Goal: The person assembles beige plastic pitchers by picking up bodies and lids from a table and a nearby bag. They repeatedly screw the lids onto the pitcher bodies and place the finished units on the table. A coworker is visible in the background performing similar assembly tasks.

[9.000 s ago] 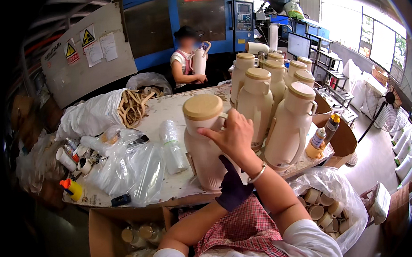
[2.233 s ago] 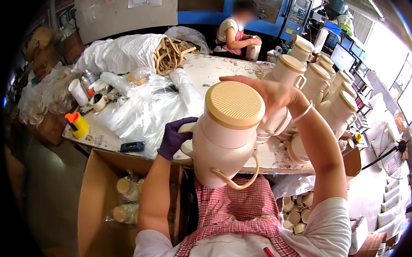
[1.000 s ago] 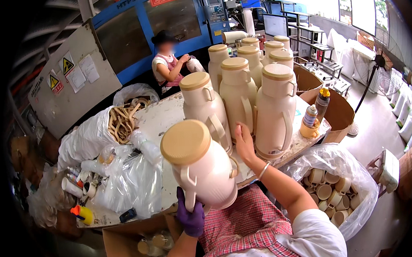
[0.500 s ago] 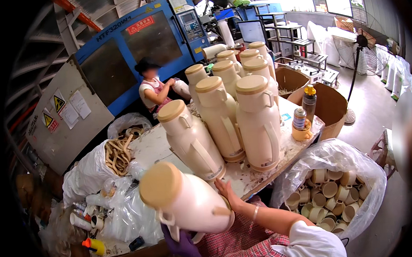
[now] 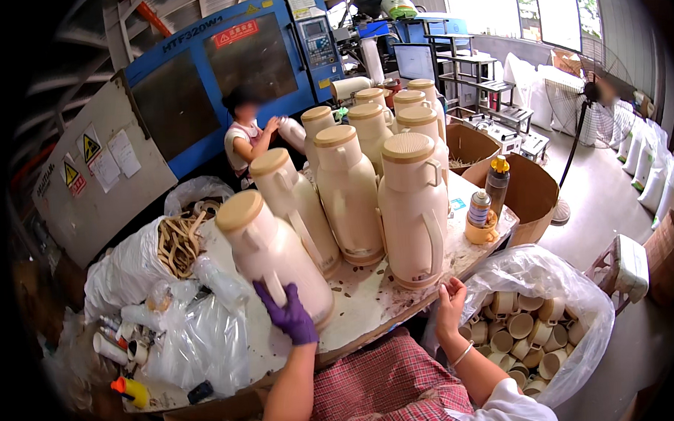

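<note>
My left hand [image 5: 287,315], in a purple glove, is closed round the handle of a cream vacuum flask [image 5: 273,252] with a tan lid. This flask stands at the table's near left, leaning in the view, its lower body beside my glove. My bare right hand [image 5: 452,305] is just off the table's front edge, fingers loosely bent and apart, with nothing visible in them. Closest to it is another cream vacuum flask [image 5: 412,215] with a dotted tan lid. Several more matching flasks [image 5: 348,199] stand grouped behind, handles turned various ways.
On the table [image 5: 360,303], a spray can in an orange mug [image 5: 481,230] and a dark bottle [image 5: 497,182] stand at right. A plastic-lined container of cream cups [image 5: 519,324] is below right. Plastic bags [image 5: 200,344] crowd the left. A co-worker [image 5: 250,139] holds a flask beyond.
The flask in my left hand has gone from tilted above the near edge to standing on the table beside the others. My right hand has left its base and moved right.
</note>
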Tool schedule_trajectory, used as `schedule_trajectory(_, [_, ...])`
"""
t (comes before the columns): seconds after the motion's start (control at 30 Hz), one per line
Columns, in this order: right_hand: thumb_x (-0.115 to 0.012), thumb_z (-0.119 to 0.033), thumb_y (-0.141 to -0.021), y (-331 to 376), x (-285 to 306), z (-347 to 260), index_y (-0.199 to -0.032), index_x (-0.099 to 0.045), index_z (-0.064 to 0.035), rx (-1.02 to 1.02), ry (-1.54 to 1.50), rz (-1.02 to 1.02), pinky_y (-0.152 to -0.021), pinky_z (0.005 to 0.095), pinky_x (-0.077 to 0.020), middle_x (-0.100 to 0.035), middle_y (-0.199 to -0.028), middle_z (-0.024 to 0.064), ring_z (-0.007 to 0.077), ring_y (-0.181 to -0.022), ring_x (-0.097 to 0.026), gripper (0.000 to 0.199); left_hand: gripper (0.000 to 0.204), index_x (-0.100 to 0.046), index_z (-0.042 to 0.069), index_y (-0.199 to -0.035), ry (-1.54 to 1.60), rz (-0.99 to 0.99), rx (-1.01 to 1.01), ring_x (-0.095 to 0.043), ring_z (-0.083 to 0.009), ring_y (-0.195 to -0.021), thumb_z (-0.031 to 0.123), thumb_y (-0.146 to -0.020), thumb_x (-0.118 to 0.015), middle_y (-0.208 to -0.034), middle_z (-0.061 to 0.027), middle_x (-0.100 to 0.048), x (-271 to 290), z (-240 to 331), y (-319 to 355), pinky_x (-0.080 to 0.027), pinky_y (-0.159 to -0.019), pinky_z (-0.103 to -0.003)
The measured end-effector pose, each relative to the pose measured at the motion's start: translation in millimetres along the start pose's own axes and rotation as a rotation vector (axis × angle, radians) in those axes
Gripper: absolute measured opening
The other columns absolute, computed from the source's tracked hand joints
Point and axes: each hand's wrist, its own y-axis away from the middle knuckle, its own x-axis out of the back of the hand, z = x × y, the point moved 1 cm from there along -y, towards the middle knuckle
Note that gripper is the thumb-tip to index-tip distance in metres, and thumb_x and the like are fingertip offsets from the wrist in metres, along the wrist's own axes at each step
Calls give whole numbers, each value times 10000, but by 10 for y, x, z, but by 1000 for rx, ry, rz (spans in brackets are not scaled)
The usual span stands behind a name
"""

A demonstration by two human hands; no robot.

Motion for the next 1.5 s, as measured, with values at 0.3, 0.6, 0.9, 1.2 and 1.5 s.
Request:
schedule_trajectory(0.3, [-589, -57, -872, 165, 274, 49, -1087, -538, -2, -48, 139, -191, -833, 265, -454, -579, -1007, 63, 135, -908, -553, 228, 787, -268, 131, -1479, -231, -139, 201, -582, -161, -600, 181, -824, -701, -1190, -125, -615, -312, -32, 8, -501, -570, -296])
schedule_trajectory(0.6, [-584, -25, -887, 642, -132, 165, -1014, -561, -9, -38, 209, -590, -787, 237, -436, -591, -1008, 57, 108, -902, -537, 130, 847, -272, 40, -1441, 68, -486, 84, -518, -253, -1146, 242, -782, -763, -1318, -185, -494, -741, -81, 607, -412, -983, -347])
schedule_trajectory(0.9, [-590, -19, -870, 1010, -299, 276, -938, -603, 6, 124, 523, -980, -651, 220, -449, -614, -833, 27, 70, -711, -530, 74, 490, -523, 34, -1218, -470, -269, -174, -607, -293, -919, 196, -790, -696, -1085, -165, -593, 1360, -527, 128, -493, -834, -386])
schedule_trajectory(1.2, [-636, -69, -854, 1867, -2195, 816, -912, -631, -4, 393, 506, -1398, -691, 285, -473, -644, -805, 91, 157, -732, -597, 88, 365, -580, 66, -1121, -1035, -166, -85, -607, -311, -880, 225, -801, -656, -982, -141, -612, 3230, -1023, -570, -483, -767, -424])
schedule_trajectory(1.5, [-639, -80, -802, 2637, -5539, 2152, -848, -632, -50, 1095, 460, -1500, -764, 387, -485, -650, -884, 118, 294, -902, -598, 56, 435, -614, 113, -1131, -913, -611, -142, -596, -331, -962, 354, -776, -686, -1054, -127, -620, 3180, -1124, -511, -476, -829, -441])
